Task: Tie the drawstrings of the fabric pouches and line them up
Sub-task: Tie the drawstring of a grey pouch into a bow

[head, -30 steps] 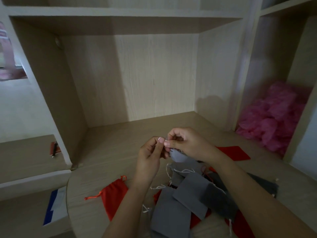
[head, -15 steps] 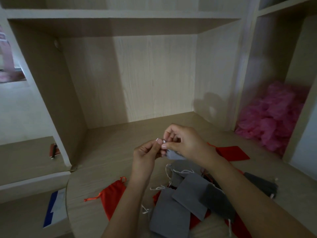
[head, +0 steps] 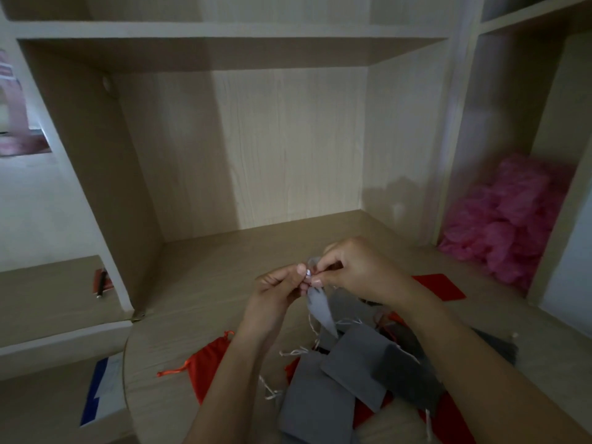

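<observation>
Fingers (head: 301, 270) of left hand (head: 272, 293) and right hand (head: 355, 270) pinch the top of a small grey fabric pouch (head: 320, 310) | pouch hangs above wooden bench (head: 198, 283), over heap of grey and red pouches (head: 352, 373) | red satin pouch (head: 208, 360) lies apart, left

Dim light is falling on a wood-grain desk (head: 205, 283) beneath an overhead shelf (head: 224, 35), with a side compartment (head: 509, 116) at right and a white wall (head: 41, 216) at left.
</observation>
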A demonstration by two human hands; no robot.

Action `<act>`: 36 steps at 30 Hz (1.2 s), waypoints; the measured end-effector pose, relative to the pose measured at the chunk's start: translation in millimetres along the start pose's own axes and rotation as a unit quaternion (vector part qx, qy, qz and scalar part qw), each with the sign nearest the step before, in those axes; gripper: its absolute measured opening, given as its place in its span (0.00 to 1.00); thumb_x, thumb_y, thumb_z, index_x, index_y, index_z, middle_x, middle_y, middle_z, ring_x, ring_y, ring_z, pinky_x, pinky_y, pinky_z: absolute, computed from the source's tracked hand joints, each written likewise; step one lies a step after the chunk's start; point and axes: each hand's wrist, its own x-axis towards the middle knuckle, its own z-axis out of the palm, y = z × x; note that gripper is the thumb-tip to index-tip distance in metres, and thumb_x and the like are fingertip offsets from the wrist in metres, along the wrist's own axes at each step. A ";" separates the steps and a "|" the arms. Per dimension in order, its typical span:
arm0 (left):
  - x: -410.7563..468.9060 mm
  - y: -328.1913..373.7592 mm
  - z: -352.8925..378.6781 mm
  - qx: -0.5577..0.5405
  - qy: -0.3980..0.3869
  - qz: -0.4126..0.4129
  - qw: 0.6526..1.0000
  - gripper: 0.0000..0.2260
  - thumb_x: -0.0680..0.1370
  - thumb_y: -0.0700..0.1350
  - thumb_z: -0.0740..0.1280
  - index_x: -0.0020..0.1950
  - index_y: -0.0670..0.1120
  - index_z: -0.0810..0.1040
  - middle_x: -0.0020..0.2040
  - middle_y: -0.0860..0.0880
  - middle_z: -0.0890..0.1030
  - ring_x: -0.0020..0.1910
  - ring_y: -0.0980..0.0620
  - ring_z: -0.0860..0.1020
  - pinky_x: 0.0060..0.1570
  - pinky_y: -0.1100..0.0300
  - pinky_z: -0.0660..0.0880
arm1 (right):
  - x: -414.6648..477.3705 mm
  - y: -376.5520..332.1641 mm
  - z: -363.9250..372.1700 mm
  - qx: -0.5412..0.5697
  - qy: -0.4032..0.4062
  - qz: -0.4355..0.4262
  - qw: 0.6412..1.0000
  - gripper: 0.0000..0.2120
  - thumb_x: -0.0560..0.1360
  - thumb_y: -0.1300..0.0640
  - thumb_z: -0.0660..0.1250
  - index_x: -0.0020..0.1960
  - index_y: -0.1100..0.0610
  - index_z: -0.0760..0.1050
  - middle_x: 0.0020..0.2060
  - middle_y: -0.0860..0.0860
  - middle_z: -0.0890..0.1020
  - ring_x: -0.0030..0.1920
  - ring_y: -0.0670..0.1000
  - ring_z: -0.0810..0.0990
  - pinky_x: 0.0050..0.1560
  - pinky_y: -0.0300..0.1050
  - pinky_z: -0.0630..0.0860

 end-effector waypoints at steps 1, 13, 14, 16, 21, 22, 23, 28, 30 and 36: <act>0.4 1.2 -2.9 0.006 -0.020 -0.003 1.000 0.11 0.73 0.48 0.71 0.42 0.39 0.83 0.38 0.44 0.80 0.38 0.53 0.75 0.43 0.62 0.74 | -1.4 0.8 -3.3 0.022 -0.016 0.003 1.000 0.03 0.71 0.56 0.72 0.42 0.56 0.83 0.31 0.43 0.75 0.32 0.40 0.73 0.34 0.30 0.67; -0.8 2.4 -2.8 0.231 0.032 0.115 0.966 0.05 0.67 0.38 0.74 0.42 0.42 0.85 0.40 0.48 0.85 0.40 0.54 0.82 0.42 0.66 0.76 | -2.8 -4.2 -2.4 -0.054 -0.023 0.053 0.997 0.06 0.74 0.56 0.69 0.45 0.55 0.84 0.29 0.41 0.77 0.28 0.39 0.72 0.29 0.28 0.66; -1.6 1.2 -2.4 0.276 0.042 0.133 0.951 0.05 0.68 0.39 0.74 0.42 0.44 0.85 0.40 0.50 0.85 0.40 0.55 0.81 0.41 0.67 0.75 | -2.1 -4.6 -0.8 -0.064 -0.016 0.054 0.996 0.06 0.74 0.56 0.68 0.45 0.55 0.84 0.29 0.41 0.76 0.28 0.39 0.71 0.29 0.29 0.65; -3.2 0.1 -1.0 0.344 0.059 0.180 0.920 0.04 0.69 0.39 0.74 0.43 0.44 0.85 0.40 0.53 0.84 0.39 0.59 0.80 0.40 0.71 0.73 | -0.4 -4.4 3.3 -0.089 -0.003 0.061 0.994 0.07 0.74 0.55 0.68 0.43 0.56 0.84 0.30 0.47 0.79 0.28 0.42 0.71 0.27 0.31 0.63; -4.9 0.2 0.5 0.445 0.128 0.291 0.837 0.05 0.69 0.36 0.74 0.42 0.43 0.83 0.39 0.54 0.82 0.42 0.60 0.78 0.42 0.76 0.71 | 1.2 -7.7 9.1 -0.030 0.034 0.079 0.996 0.12 0.76 0.54 0.66 0.40 0.60 0.82 0.33 0.58 0.80 0.31 0.49 0.72 0.32 0.42 0.66; -5.3 1.0 0.4 0.442 0.147 0.294 0.835 0.05 0.69 0.35 0.74 0.42 0.44 0.83 0.39 0.54 0.82 0.42 0.60 0.78 0.42 0.75 0.71 | 1.1 -9.4 9.0 0.017 0.043 0.089 0.995 0.14 0.77 0.53 0.65 0.40 0.61 0.81 0.32 0.58 0.81 0.30 0.48 0.73 0.33 0.42 0.68; -5.5 1.7 0.2 0.434 0.163 0.299 0.834 0.06 0.69 0.35 0.74 0.41 0.44 0.83 0.39 0.55 0.82 0.41 0.60 0.78 0.42 0.75 0.71 | 1.1 -10.9 8.7 0.074 0.055 0.106 0.990 0.16 0.77 0.52 0.64 0.40 0.62 0.81 0.32 0.57 0.81 0.30 0.48 0.75 0.35 0.41 0.71; -7.8 1.6 2.7 0.398 0.175 0.345 0.832 0.03 0.70 0.38 0.74 0.42 0.42 0.83 0.41 0.51 0.83 0.42 0.60 0.79 0.44 0.70 0.75 | -0.5 -7.7 6.2 0.245 0.058 0.169 0.953 0.14 0.75 0.52 0.68 0.42 0.64 0.82 0.30 0.53 0.80 0.28 0.43 0.75 0.31 0.31 0.71; -8.3 1.4 3.5 0.392 0.172 0.352 0.832 0.03 0.70 0.40 0.72 0.42 0.41 0.83 0.41 0.50 0.83 0.42 0.59 0.80 0.44 0.68 0.76 | -1.0 -4.2 6.5 0.298 0.027 0.194 0.934 0.09 0.73 0.54 0.70 0.40 0.60 0.82 0.29 0.50 0.79 0.28 0.42 0.74 0.31 0.33 0.69; -8.0 1.4 3.8 0.385 0.149 0.363 0.835 0.03 0.70 0.38 0.72 0.42 0.41 0.83 0.42 0.52 0.83 0.43 0.60 0.80 0.45 0.68 0.76 | 4.0 8.2 10.2 0.467 -0.037 0.249 0.848 0.04 0.72 0.63 0.70 0.39 0.60 0.81 0.30 0.50 0.78 0.28 0.42 0.73 0.27 0.31 0.69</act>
